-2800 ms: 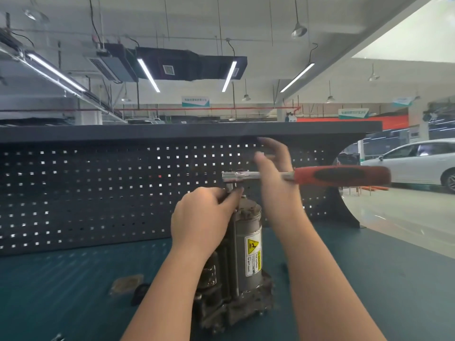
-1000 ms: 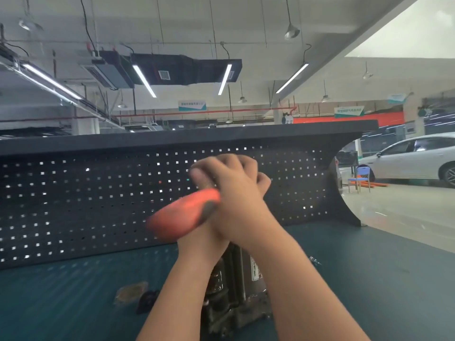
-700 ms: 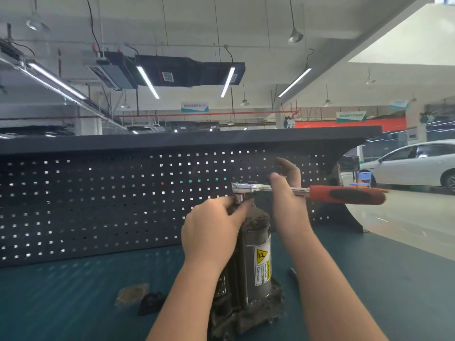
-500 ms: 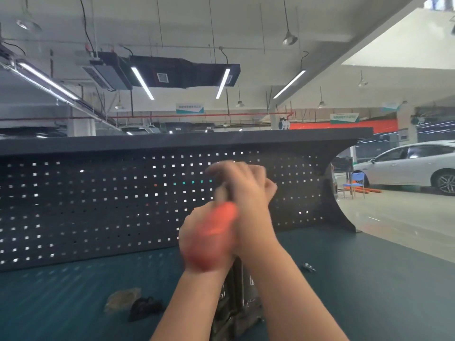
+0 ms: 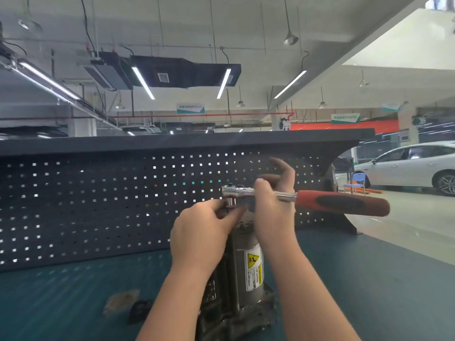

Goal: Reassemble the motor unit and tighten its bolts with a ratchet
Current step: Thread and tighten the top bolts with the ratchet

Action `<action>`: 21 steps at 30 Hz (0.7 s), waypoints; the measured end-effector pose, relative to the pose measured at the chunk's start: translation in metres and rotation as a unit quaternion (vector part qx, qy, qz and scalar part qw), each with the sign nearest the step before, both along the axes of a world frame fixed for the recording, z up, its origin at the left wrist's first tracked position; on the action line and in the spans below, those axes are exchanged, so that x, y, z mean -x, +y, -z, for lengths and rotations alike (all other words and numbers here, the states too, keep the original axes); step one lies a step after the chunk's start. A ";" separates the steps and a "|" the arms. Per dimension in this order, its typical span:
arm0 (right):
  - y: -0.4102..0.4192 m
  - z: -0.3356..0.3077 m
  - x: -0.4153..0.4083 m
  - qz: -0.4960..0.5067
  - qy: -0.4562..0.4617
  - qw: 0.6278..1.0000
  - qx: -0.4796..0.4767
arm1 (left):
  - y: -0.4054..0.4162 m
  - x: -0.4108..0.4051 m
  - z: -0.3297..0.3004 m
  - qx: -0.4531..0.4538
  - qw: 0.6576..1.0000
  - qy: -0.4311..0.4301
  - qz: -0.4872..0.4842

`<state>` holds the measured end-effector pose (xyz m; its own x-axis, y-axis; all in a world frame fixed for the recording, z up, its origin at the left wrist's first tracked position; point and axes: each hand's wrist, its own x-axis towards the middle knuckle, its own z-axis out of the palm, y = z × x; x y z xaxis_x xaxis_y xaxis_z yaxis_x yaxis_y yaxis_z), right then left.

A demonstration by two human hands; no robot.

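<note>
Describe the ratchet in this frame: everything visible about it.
The ratchet lies roughly level above the upright motor unit. It has a shiny metal head and shaft, with a socket pointing down, and a red handle with a black inlay pointing right, untouched. The right hand pinches the shaft near the head; the left hand holds its fingertips at the socket.

Car workshop: pegboard [image 5: 98,205], parked car [image 5: 406,166].

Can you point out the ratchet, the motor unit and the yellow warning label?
ratchet [image 5: 342,204]: head view, red handle.
motor unit [image 5: 240,244]: head view, grey cylindrical casing.
yellow warning label [image 5: 253,269]: head view, label's middle.
</note>
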<state>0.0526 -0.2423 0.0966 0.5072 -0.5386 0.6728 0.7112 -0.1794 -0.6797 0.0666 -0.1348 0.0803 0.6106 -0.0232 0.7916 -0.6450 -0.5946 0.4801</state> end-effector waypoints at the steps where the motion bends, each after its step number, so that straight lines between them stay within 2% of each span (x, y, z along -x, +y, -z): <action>1: 0.009 -0.003 0.003 0.053 -0.034 0.997 0.050 | -0.002 0.000 0.000 -0.009 1.000 0.001 -0.023; 3: 0.027 -0.005 0.008 0.171 -0.066 0.958 0.221 | -0.007 -0.001 0.000 0.013 1.000 0.014 -0.008; 5: 0.045 0.001 0.006 0.254 -0.104 0.891 0.362 | -0.008 -0.003 -0.003 0.000 1.000 0.023 -0.016; 6: 0.050 0.004 0.005 0.257 -0.115 0.878 0.387 | -0.007 -0.004 -0.004 -0.033 0.998 0.014 -0.045; 7: 0.050 0.005 0.003 0.241 -0.121 0.882 0.387 | -0.006 -0.006 -0.004 -0.062 0.996 0.004 -0.064; 10: 0.029 0.005 -0.001 0.150 -0.097 0.935 0.306 | 0.003 -0.007 -0.005 -0.079 0.996 0.003 -0.040; 13: 0.003 0.005 -0.002 -0.035 -0.063 0.990 0.124 | 0.009 -0.008 -0.001 -0.009 1.000 0.001 0.023; 15: -0.007 0.009 -0.005 -0.149 -0.024 0.988 0.020 | 0.003 -0.007 0.005 -0.014 0.999 -0.050 -0.014; 18: -0.008 0.010 -0.006 -0.170 0.005 0.985 -0.008 | -0.004 -0.002 0.012 0.025 0.990 -0.109 -0.081; 21: -0.005 0.010 -0.005 -0.160 0.007 0.987 -0.020 | 0.006 -0.006 0.029 0.092 0.993 -0.048 -0.050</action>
<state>0.0581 -0.2471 0.0864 0.6650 -0.3763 0.6451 0.7170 0.0801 -0.6924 0.0730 -0.1287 0.0513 0.5235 0.1838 0.8320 -0.6351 -0.5668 0.5248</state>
